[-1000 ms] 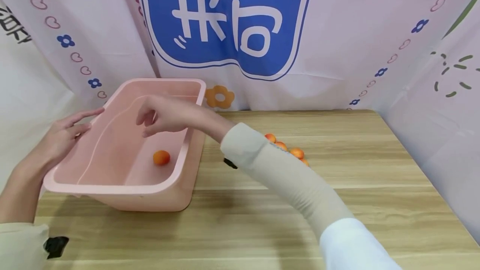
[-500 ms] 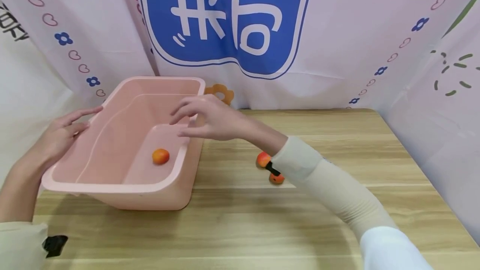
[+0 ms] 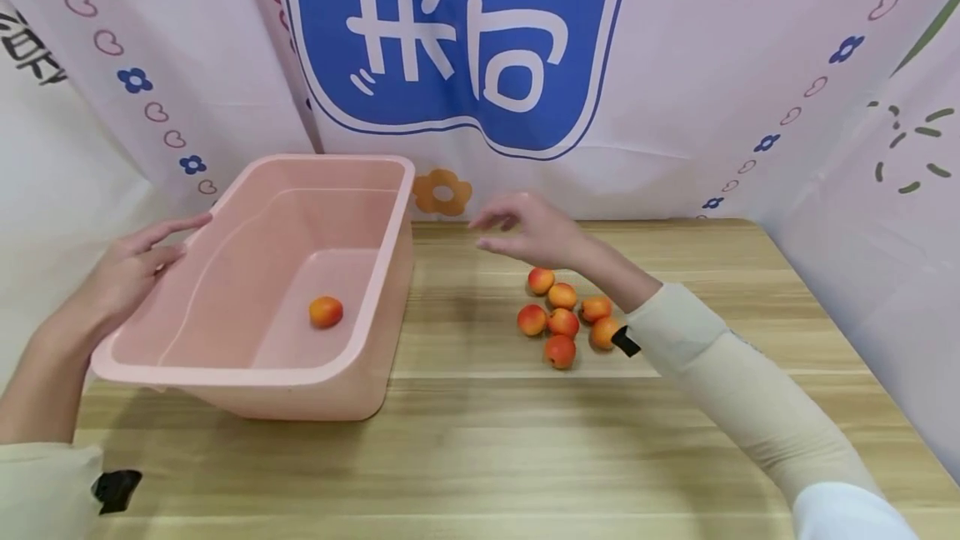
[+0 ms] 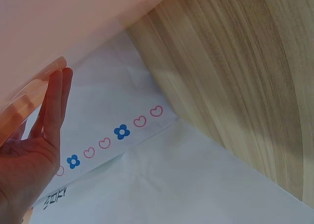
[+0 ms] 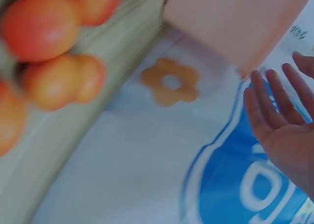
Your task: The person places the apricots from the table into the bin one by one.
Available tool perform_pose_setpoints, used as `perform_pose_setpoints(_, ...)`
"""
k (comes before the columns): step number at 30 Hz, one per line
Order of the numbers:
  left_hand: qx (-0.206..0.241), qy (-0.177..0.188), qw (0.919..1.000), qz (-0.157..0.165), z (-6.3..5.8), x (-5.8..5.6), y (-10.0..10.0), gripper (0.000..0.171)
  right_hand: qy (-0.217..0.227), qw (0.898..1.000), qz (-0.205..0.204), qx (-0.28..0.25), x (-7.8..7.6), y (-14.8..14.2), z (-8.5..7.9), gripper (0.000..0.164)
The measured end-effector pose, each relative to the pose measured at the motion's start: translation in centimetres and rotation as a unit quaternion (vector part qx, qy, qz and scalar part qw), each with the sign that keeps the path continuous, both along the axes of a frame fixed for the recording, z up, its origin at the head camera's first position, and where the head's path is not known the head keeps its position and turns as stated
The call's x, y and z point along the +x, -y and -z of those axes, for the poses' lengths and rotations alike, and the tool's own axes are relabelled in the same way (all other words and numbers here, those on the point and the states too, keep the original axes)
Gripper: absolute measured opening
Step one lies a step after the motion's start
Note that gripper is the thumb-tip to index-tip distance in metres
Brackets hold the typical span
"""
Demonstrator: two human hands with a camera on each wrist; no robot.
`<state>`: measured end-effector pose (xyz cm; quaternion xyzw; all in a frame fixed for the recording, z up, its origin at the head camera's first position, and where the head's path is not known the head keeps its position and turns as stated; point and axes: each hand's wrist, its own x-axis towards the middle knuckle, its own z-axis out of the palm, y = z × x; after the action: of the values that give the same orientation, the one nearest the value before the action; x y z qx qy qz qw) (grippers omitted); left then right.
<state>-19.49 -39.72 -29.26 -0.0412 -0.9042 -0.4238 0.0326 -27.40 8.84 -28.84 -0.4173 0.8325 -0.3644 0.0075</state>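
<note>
My left hand grips the left rim of a pink plastic tub, fingers extended against its outer side in the left wrist view. Inside, on the tub's floor, lies one small orange-red fruit that looks like an apricot. My right hand is in the air to the right of the tub, its fingers loosely bent and spread with nothing between them. Just below it in the head view, several similar fruits sit clustered on the table; they also appear large in the right wrist view.
The wooden table runs under the tub and fruit. Behind it hangs a printed cloth with a blue emblem, and white cloth closes off both sides. The tub's right wall stands between its inside and the fruit cluster.
My right hand has moved right, out from over the tub to above the table near the fruit cluster, uncovering more fruits. The left hand and the fruit in the tub have stayed put.
</note>
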Motion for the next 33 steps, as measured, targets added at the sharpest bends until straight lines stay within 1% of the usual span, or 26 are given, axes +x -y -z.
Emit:
perform_pose_setpoints(5,0.004,0.001,1.0,0.001,-0.1,0.1,-0.1,0.048,0.048,0.996,0.056,0.045,-1.4,-2.8,2.0,0.023)
perform_pose_setpoints(8,-0.001,-0.003,1.0,0.001,0.0,0.2,-0.1,0.049,0.064,0.993,0.073,0.062,-2.1,-4.2,3.4,0.024)
perform_pose_setpoints(10,-0.003,-0.005,1.0,-0.002,0.0,0.2,-0.1,0.049,0.069,0.992,0.077,0.07,-2.5,-5.1,4.3,0.023)
perform_pose_setpoints(13,-0.014,-0.008,0.9998,-0.007,-0.1,0.3,-0.1,0.049,0.065,0.991,0.083,0.086,-3.0,-6.1,5.7,0.024)
perform_pose_setpoints(16,-0.021,-0.008,0.9997,-0.009,-0.3,0.4,-0.3,0.05,0.066,0.986,0.1,0.113,-3.3,-6.8,6.8,0.025)
perform_pose_setpoints(18,-0.027,-0.007,0.9996,-0.005,-0.3,0.5,-0.4,0.051,0.071,0.983,0.109,0.129,-3.5,-7.1,7.4,0.026)
perform_pose_setpoints(22,-0.028,-0.003,0.9996,-0.007,-0.5,0.5,-0.7,0.051,0.103,0.979,0.109,0.141,-3.8,-7.5,8.3,0.025)
perform_pose_setpoints(26,-0.03,0.004,0.9995,-0.004,-0.5,0.4,-0.9,0.051,0.129,0.975,0.101,0.147,-3.8,-7.6,8.6,0.026)
perform_pose_setpoints(29,-0.036,0.006,0.9993,-0.002,-0.5,0.4,-0.9,0.051,0.126,0.976,0.093,0.15,-3.8,-7.5,8.7,0.026)
perform_pose_setpoints(33,-0.024,-0.005,0.9997,-0.002,-0.4,0.4,-0.7,0.052,0.122,0.978,0.091,0.146,-3.8,-7.4,8.7,0.026)
